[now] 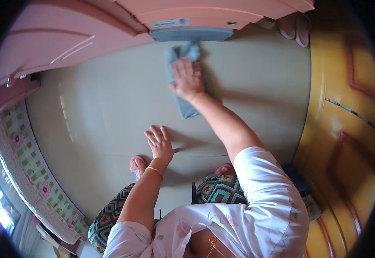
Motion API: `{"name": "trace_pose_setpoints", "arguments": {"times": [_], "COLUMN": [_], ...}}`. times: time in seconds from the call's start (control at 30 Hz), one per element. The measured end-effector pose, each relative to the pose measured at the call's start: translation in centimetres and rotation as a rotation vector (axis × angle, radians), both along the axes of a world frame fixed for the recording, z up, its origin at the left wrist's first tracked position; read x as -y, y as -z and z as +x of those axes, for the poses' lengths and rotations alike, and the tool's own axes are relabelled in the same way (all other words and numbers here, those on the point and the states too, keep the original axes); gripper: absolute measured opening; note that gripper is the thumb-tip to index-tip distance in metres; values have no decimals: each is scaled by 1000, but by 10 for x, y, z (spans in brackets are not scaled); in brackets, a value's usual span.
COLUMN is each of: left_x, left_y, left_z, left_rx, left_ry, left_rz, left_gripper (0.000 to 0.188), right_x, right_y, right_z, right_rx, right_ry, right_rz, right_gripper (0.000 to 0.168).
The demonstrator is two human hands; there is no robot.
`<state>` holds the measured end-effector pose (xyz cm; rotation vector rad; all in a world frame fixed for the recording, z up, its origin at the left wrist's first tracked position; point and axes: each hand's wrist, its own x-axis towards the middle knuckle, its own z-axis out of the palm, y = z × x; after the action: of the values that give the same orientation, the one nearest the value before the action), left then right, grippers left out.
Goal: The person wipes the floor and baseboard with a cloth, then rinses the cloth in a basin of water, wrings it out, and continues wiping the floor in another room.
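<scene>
My right hand (187, 79) lies palm down on a folded grey-blue cloth (187, 109) and presses it to the tiled floor (126, 90). The far end of the cloth is bunched and blurred, close to the grey base strip (192, 34) of a pink cabinet. My left hand (159, 145) is spread with nothing in it, nearer to me and just above or at the floor; contact cannot be made out. Its shadow falls to the right.
The pink cabinet (187, 9) spans the far side. Along the right stands yellow panelled furniture (329, 71), with pink slippers (295, 29) at its far corner. A flowered cloth cover (32, 164) hangs at left. My sandalled foot (138, 166) is close to my left hand.
</scene>
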<state>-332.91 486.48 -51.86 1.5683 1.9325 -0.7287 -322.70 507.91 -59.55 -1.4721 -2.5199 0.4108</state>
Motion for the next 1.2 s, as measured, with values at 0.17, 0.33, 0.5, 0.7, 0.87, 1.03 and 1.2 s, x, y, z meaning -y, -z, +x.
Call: {"name": "trace_pose_setpoints", "arguments": {"times": [0.17, 0.33, 0.5, 0.7, 0.87, 1.03, 1.2], "left_x": [2, 12, 9, 7, 17, 17, 7], "left_y": [3, 12, 2, 6, 17, 24, 12], "left_z": [-3, -8, -6, -7, -7, -4, -2], "left_rx": [6, -12, -20, -44, -64, -92, 16], "left_ry": [-5, 12, 31, 55, 53, 52, -3], "left_rz": [-10, 48, 66, 30, 49, 80, 36], "left_gripper": [115, 114, 115, 117, 118, 114, 113], "right_x": [52, 70, 13, 7, -14, -44, 16], "right_y": [7, -76, -100, -14, -11, -4, -8], "right_z": [-87, -26, 95, 171, 87, -55, -140], "right_rx": [-312, -558, -296, 122, 182, 39, -11], "right_ry": [-800, -296, 267, 244, 214, 268, -327], "right_rz": [85, -209, -454, 90, 106, 90, 53], "right_gripper": [23, 14, 37, 63, 64, 66, 60]}}
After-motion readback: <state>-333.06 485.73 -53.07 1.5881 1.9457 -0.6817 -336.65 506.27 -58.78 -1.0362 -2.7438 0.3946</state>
